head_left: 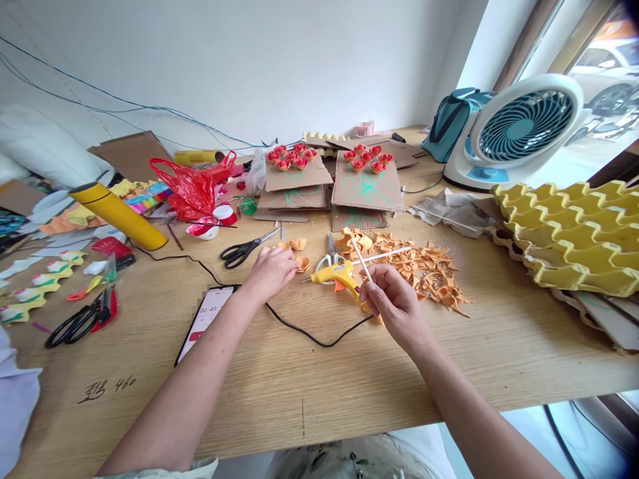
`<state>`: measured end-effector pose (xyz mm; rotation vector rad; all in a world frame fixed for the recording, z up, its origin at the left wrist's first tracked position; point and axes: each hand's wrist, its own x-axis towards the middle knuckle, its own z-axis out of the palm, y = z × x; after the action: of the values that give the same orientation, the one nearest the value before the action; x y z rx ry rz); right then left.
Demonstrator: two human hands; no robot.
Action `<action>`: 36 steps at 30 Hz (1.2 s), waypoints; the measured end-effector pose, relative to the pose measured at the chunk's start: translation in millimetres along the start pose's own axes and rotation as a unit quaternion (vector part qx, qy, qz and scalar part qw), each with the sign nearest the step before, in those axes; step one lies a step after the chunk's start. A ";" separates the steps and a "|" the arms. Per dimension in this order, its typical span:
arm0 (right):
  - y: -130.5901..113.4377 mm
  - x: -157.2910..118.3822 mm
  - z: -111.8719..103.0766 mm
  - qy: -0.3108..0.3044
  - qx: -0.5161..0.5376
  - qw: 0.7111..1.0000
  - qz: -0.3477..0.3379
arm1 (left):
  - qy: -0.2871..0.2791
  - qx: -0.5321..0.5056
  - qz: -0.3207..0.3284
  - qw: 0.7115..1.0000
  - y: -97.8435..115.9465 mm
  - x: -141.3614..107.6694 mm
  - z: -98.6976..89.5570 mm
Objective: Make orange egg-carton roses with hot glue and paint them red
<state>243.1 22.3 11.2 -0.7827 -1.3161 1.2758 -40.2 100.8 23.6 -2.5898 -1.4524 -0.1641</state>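
Observation:
My right hand (pixel 392 299) pinches a thin wooden stick (pixel 360 258), tilted up to the left beside a yellow glue gun (pixel 337 274) lying on the table. My left hand (pixel 271 273) has its fingers bent together over small orange cup pieces; what lies under its fingertips is hidden. One orange cup (pixel 303 264) sits just right of those fingers, with another (pixel 298 244) behind it. White-handled scissors (pixel 330 251) lie behind the glue gun. A heap of orange scraps (pixel 434 269) spreads to the right of my right hand.
Black scissors (pixel 239 253) and a phone (pixel 202 326) lie near my left arm. A black cord (pixel 319 342) crosses the table. Cardboard pieces with red flowers (pixel 367 189) stand behind. Yellow egg trays (pixel 589 239) and a fan (pixel 524 126) are at right, a red bag (pixel 192 189) at left.

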 end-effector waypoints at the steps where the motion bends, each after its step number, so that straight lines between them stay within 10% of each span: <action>1: 0.5 -0.1 -0.1 -0.001 0.002 1.000 0.000 | 0.002 0.008 -0.004 1.000 0.5 -0.1 -0.4; 10: -1.6 0.5 0.3 0.001 -0.015 1.000 0.008 | 0.037 0.008 -0.062 0.997 3.8 -5.8 1.7; 16: 2.9 0.0 -1.9 0.013 -0.028 0.999 0.011 | 0.155 0.008 -0.090 0.984 14.7 -14.4 -13.1; 30: 17.8 6.1 11.0 0.048 -0.171 0.984 0.003 | 0.286 -0.170 0.092 0.939 105.9 -38.4 -7.5; 36: 18.0 5.3 17.1 0.032 -0.238 0.971 -0.014 | 0.159 -0.570 -0.031 0.805 119.5 -38.5 -3.0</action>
<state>221.7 27.0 -1.8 -1.1215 -1.5972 0.9089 41.9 6.8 8.8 -2.9815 -1.5438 -1.9055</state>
